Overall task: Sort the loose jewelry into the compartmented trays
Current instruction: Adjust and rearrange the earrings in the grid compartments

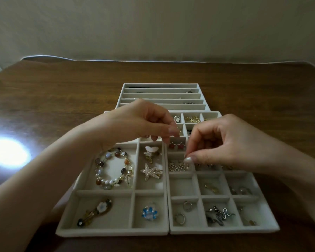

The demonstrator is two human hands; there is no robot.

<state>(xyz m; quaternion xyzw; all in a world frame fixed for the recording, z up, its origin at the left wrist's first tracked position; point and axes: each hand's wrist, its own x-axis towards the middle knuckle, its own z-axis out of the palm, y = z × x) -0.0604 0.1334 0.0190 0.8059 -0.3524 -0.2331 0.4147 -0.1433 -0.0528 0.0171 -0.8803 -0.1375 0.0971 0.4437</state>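
Cream velvet trays lie on a wooden table. My right hand (225, 142) hovers over the right near tray (224, 230), thumb and forefinger pinched at the edge of a gold beaded piece (177, 166) in one small compartment. My left hand (140, 122) hangs above the middle tray (212, 113) with its fingers curled and tips together; whether it holds anything is hidden. The left near tray (113, 230) holds a beaded bracelet (113, 168), a starfish clip (150, 172), a flower hair clip (96, 211) and a blue flower ring (149, 213).
A far tray (162, 96) with long slots holds a few small pieces. Hoop earrings (184, 211), snake-shaped pieces (219, 214) and red star studs (175, 146) sit in the right tray. A bright light patch (6, 151) glares on the table's left side.
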